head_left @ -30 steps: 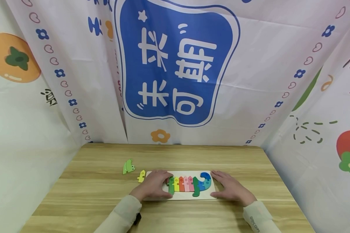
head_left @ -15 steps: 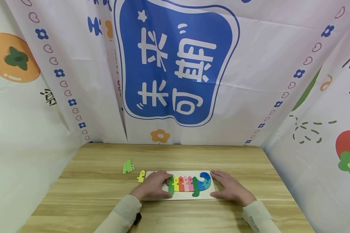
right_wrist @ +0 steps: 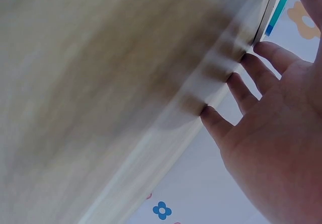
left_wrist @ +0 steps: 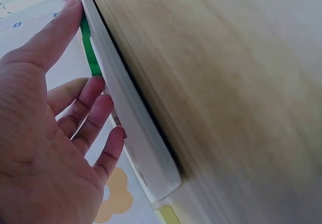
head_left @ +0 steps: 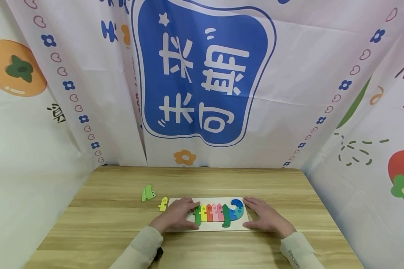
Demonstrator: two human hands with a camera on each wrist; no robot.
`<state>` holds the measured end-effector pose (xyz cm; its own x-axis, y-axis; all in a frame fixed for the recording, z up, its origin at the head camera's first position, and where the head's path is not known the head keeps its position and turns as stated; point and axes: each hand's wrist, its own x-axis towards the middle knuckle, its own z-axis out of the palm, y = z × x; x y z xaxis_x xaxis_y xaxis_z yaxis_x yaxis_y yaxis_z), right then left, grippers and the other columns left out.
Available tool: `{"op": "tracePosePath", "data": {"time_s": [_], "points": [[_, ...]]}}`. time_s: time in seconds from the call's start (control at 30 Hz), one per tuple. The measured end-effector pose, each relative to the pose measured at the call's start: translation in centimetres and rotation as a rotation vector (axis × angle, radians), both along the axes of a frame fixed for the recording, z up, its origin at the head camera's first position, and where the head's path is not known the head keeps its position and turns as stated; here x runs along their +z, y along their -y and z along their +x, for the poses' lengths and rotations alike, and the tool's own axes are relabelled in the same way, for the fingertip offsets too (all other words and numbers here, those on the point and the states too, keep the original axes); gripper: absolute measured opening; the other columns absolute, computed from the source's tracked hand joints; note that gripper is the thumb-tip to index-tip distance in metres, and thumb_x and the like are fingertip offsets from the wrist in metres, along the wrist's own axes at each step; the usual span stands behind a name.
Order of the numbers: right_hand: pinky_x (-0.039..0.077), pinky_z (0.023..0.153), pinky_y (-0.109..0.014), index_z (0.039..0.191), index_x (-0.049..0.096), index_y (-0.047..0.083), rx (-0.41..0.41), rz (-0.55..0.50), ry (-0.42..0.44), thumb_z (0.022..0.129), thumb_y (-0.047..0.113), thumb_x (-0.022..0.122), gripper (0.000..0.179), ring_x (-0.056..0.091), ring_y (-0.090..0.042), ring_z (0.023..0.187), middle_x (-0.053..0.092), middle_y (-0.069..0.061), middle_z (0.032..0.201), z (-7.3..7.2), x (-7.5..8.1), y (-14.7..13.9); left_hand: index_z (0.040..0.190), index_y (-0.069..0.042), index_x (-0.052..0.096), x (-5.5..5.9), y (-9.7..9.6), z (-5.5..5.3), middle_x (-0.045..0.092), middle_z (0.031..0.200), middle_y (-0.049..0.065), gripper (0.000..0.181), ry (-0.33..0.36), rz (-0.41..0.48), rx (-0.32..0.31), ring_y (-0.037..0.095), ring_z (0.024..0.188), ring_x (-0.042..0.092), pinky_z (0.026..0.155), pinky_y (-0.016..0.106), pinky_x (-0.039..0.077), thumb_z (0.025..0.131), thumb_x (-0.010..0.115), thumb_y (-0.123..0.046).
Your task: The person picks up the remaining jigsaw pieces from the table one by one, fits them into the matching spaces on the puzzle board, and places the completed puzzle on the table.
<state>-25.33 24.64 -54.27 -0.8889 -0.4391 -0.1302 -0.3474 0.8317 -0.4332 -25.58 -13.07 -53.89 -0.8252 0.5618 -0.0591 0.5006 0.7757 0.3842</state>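
A pale wooden puzzle board [head_left: 208,227] lies flat on the table with a row of coloured crocodile pieces in it. They run from a dark green leg piece [head_left: 197,216] on the left, through yellow, red and pink, to a curled blue tail [head_left: 239,209]. My left hand [head_left: 177,213] covers the board's left part, relaxed fingertips resting on it and thumb by the green leg piece. In the left wrist view, the board's edge [left_wrist: 133,123] runs beneath those fingers. My right hand [head_left: 266,215] is spread at the board's right end, its fingertips [right_wrist: 216,118] touching down there.
Loose on the wooden table [head_left: 104,224], left of the board, are a light green crocodile head piece [head_left: 148,193] and a yellow puzzle piece [head_left: 163,204]. The yellow one is close to the board's left corner. A printed white cloth [head_left: 282,93] hangs behind the table and along both sides.
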Motion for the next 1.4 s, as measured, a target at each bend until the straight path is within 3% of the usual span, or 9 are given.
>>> {"op": "tracePosePath", "data": {"time_s": [0.23, 0.43, 0.6, 0.73, 0.9, 1.03, 1.2, 1.4], "points": [[0.026, 0.121, -0.067, 0.16, 0.041, 0.013, -0.001, -0.004, -0.004, 0.087, 0.059, 0.076, 0.093, 0.029, -0.042, 0.154, 0.035, -0.01, 0.168, -0.1, -0.2, -0.1, 0.152, -0.014, 0.053, -0.1, 0.0, 0.0, 0.059, 0.109, -0.008, 0.094, 0.004, -0.006, 0.002, 0.011, 0.103, 0.053, 0.096, 0.042, 0.05, 0.079, 0.08, -0.065], [0.027, 0.121, -0.067, 0.16, 0.04, 0.013, 0.01, 0.002, -0.013, 0.087, 0.061, 0.075, 0.094, 0.029, -0.042, 0.154, 0.034, -0.01, 0.168, -0.2, -0.4, -0.2, 0.154, -0.016, 0.05, 0.1, 0.4, 0.2, 0.061, 0.112, -0.008, 0.091, 0.036, 0.046, -0.006, 0.011, 0.104, 0.055, 0.099, 0.044, 0.05, 0.082, 0.079, -0.063], [0.027, 0.121, -0.066, 0.16, 0.04, 0.013, 0.008, 0.002, -0.012, 0.087, 0.061, 0.075, 0.094, 0.029, -0.042, 0.154, 0.034, -0.011, 0.168, -0.2, -0.5, -0.2, 0.157, -0.02, 0.046, 0.4, 1.1, 0.5, 0.064, 0.128, -0.003, 0.084, 0.054, 0.079, -0.025, 0.017, 0.12, 0.06, 0.108, 0.049, 0.049, 0.089, 0.072, -0.061], [0.027, 0.121, -0.066, 0.16, 0.04, 0.013, 0.006, 0.006, -0.007, 0.087, 0.061, 0.075, 0.094, 0.029, -0.042, 0.154, 0.034, -0.011, 0.168, -0.1, -0.4, -0.2, 0.158, -0.022, 0.044, 0.2, 2.3, 0.8, 0.057, 0.149, 0.005, 0.077, 0.053, 0.11, -0.017, 0.029, 0.138, 0.053, 0.115, 0.055, 0.043, 0.095, 0.068, -0.057], [0.027, 0.121, -0.067, 0.16, 0.04, 0.013, 0.002, 0.006, -0.006, 0.087, 0.061, 0.075, 0.094, 0.029, -0.043, 0.154, 0.034, -0.011, 0.168, 0.0, -0.2, -0.1, 0.156, -0.02, 0.047, 0.4, 4.6, 0.6, 0.05, 0.157, 0.01, 0.071, -0.031, 0.127, 0.017, 0.037, 0.145, 0.046, 0.117, 0.062, 0.037, 0.095, 0.072, -0.045], [0.027, 0.121, -0.067, 0.16, 0.04, 0.014, 0.006, -0.001, -0.009, 0.087, 0.061, 0.075, 0.094, 0.03, -0.043, 0.154, 0.034, -0.011, 0.168, 0.0, -0.3, 0.0, 0.157, -0.017, 0.046, 0.5, 6.5, 0.3, 0.05, 0.156, 0.014, 0.074, -0.091, 0.112, 0.092, 0.041, 0.143, 0.046, 0.117, 0.065, 0.035, 0.092, 0.08, -0.029], [0.027, 0.121, -0.067, 0.16, 0.039, 0.017, -0.003, 0.003, 0.012, 0.087, 0.06, 0.076, 0.093, 0.029, -0.041, 0.154, 0.033, -0.009, 0.168, 0.0, -0.5, 0.1, 0.159, -0.013, 0.042, 0.2, 8.6, 0.2, 0.05, 0.157, 0.015, 0.077, -0.042, 0.109, 0.168, 0.041, 0.144, 0.046, 0.118, 0.061, 0.037, 0.09, 0.077, -0.007], [0.027, 0.121, -0.067, 0.16, 0.039, 0.016, -0.009, 0.011, 0.0, 0.087, 0.06, 0.075, 0.093, 0.029, -0.041, 0.155, 0.033, -0.009, 0.168, 0.0, -0.3, -0.1, 0.156, -0.008, 0.046, 0.5, 9.8, 0.2, 0.054, 0.153, 0.016, 0.077, -0.036, 0.124, 0.147, 0.04, 0.138, 0.052, 0.112, 0.059, 0.044, 0.084, 0.074, 0.001]]}}
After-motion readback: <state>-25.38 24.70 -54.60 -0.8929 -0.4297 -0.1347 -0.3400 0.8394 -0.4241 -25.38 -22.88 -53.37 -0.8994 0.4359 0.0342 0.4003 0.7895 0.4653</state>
